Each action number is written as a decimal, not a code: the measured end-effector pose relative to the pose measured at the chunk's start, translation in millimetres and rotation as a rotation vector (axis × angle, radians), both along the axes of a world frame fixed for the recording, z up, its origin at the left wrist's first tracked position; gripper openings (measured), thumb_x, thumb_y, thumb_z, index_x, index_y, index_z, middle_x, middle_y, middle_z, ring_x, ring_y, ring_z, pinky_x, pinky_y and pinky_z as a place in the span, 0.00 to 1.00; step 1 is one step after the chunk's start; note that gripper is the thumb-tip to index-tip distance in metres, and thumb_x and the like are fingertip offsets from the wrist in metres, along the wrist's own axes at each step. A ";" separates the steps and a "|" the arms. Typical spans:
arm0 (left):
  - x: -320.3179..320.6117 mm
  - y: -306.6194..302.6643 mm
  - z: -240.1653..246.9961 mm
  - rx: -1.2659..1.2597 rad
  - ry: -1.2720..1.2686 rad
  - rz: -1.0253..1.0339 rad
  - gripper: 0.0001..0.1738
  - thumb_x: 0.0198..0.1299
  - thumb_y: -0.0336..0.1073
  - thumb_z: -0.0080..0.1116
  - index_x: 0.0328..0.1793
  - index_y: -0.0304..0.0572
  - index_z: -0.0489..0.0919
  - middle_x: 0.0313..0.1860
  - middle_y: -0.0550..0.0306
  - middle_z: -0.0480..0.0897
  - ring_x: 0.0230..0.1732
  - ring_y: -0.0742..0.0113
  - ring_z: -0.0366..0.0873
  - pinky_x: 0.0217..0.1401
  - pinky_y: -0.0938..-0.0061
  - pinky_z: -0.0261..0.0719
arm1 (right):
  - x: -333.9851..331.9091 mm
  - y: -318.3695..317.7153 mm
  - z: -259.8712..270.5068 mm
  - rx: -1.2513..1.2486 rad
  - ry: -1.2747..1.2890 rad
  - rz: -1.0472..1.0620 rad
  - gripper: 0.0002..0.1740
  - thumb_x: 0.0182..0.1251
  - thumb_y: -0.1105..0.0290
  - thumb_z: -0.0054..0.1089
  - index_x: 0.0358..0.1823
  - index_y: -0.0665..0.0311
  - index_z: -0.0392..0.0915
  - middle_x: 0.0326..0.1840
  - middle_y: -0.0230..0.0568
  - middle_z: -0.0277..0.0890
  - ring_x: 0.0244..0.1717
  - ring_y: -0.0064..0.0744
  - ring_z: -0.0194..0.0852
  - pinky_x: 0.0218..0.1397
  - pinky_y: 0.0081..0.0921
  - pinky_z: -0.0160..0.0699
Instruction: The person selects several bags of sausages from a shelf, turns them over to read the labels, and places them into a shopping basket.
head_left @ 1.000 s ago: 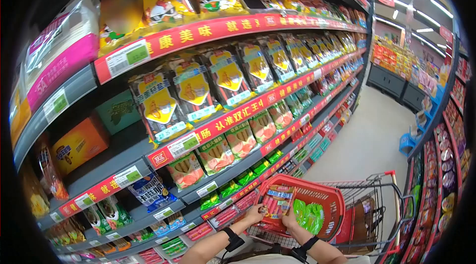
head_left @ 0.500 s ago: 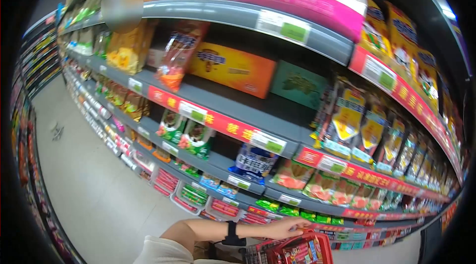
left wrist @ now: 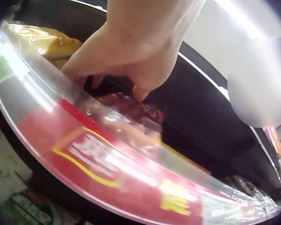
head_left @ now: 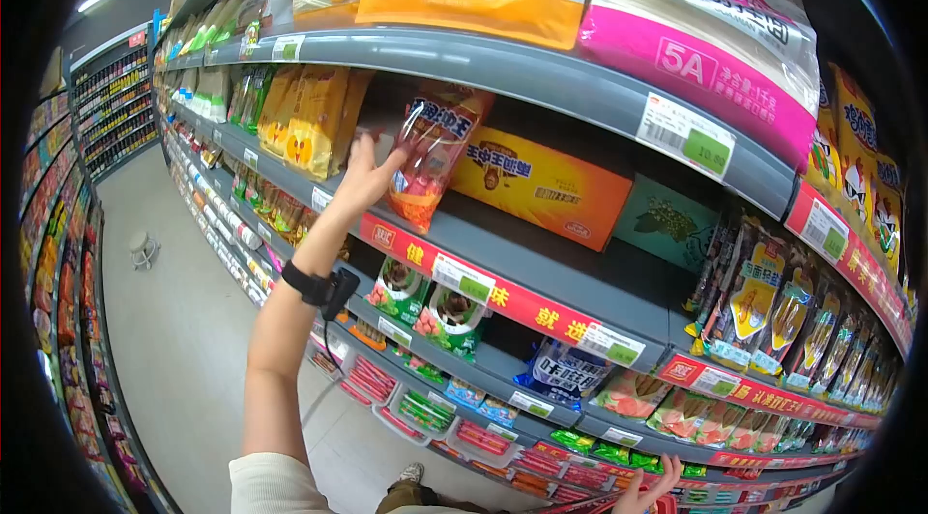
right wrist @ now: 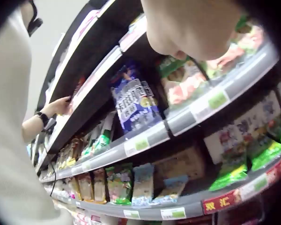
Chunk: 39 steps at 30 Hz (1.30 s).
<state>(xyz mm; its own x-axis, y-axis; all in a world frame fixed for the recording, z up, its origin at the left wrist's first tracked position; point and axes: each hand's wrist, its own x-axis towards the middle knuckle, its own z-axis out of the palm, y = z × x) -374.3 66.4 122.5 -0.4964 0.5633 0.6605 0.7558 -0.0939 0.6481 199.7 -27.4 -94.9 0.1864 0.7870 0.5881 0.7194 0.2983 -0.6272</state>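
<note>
In the head view my left hand [head_left: 367, 176] reaches onto a middle shelf, with the thumb at the left edge of a red, clear-fronted sausage package [head_left: 435, 152]. The fingers are extended, not wrapped round it. The left wrist view has the left hand [left wrist: 131, 56] above the package [left wrist: 131, 117], thumb against its top; some fingertips are hidden. My right hand [head_left: 650, 490] is low at the right edge of the shelving, fingers spread and holding nothing visible. Only part of the right hand [right wrist: 192, 28] shows in the right wrist view.
Yellow packages [head_left: 314, 123] stand left of the red one, an orange box [head_left: 541, 185] right of it. The shelf above holds white noodle packs [head_left: 706, 50]. A red label strip [head_left: 416, 253] lines the shelf edge. An aisle floor [head_left: 174, 321] runs at left.
The view has swung left along the shelves. My left hand has left the red cart basket and risen to the shelf. The package both hands held is out of view.
</note>
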 end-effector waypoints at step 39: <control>315.3 -64.6 -73.5 -0.373 -0.783 -1.537 0.35 0.64 0.49 0.57 0.68 0.32 0.62 0.60 0.54 0.74 0.58 0.71 0.72 0.60 0.75 0.70 | -44.9 -33.5 101.8 -0.237 0.962 0.700 0.36 0.65 0.70 0.60 0.70 0.73 0.52 0.64 0.41 0.64 0.65 0.27 0.60 0.68 0.27 0.58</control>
<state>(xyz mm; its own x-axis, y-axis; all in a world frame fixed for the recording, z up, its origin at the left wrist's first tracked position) -59.1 1.8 49.1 0.4713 0.8335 0.2885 -0.3361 -0.1327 0.9324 154.8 -60.9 6.9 -0.0407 0.9616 0.2713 -0.3414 0.2418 -0.9083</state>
